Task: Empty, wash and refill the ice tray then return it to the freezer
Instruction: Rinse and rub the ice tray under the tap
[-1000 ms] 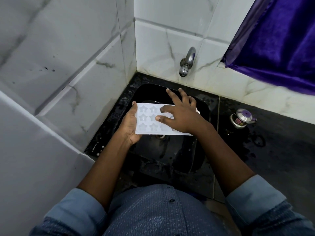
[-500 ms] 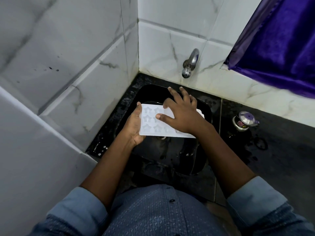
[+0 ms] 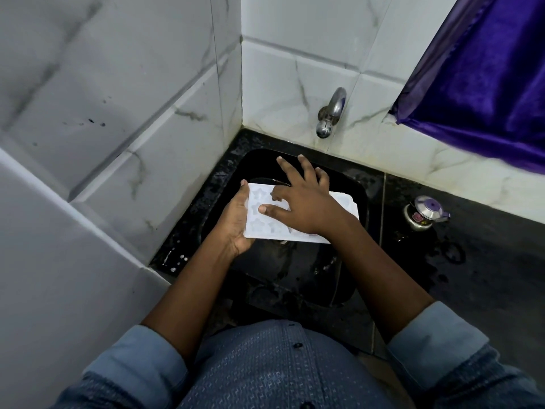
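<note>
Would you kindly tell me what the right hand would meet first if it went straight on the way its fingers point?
Spread on the ice tray, the right hand points across the sink; it would probably meet the tiled wall first, left of the tap, though depth is unclear.

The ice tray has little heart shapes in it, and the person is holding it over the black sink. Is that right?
Not quite. The shapes are stars, not hearts. The head view shows the white ice tray with star-shaped moulds, and the person is holding it over the black sink, left hand gripping its edge and right hand spread on top.
</note>
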Tool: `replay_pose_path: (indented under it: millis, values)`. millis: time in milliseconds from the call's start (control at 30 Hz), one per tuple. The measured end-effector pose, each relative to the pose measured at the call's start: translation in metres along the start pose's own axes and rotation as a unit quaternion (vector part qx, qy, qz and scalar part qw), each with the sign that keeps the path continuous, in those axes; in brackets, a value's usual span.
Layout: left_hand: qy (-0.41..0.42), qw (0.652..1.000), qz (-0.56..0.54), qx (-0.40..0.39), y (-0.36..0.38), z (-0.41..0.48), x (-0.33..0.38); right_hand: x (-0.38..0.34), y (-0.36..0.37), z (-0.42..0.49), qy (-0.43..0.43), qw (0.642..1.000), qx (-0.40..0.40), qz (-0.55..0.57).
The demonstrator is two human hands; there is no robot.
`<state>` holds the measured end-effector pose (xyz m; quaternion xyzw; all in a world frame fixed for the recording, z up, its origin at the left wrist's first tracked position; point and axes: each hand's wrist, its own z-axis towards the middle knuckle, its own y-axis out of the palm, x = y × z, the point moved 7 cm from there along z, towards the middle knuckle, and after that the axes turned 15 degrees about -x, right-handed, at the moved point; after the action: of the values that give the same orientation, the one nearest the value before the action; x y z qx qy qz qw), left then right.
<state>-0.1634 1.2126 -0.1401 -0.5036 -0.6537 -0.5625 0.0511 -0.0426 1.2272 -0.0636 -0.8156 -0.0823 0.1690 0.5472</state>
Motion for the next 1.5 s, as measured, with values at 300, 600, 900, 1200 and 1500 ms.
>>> replay_pose_path:
  millis: [300,600,900,1200,1500]
  values:
    - [-0.001,1.0,-0.019,-0.015,0.001,-0.002,0.002,0.001,-0.002,-0.004,-0.005,1.0,0.014,-0.001]
    - [-0.001,1.0,-0.013,-0.007,0.001,-0.003,0.0,-0.002,-0.003,0.001,-0.004,1.0,0.01,0.012]
    - [0.008,1.0,-0.012,0.003,-0.002,-0.002,0.002,-0.001,-0.004,0.003,-0.001,1.0,0.013,0.023]
    - [0.014,1.0,-0.002,0.006,-0.004,-0.001,0.004,0.0,-0.005,0.0,0.001,1.0,0.002,0.018]
    - [0.021,1.0,-0.004,0.002,-0.002,0.001,0.001,-0.004,-0.004,0.0,-0.013,0.999,0.028,0.037]
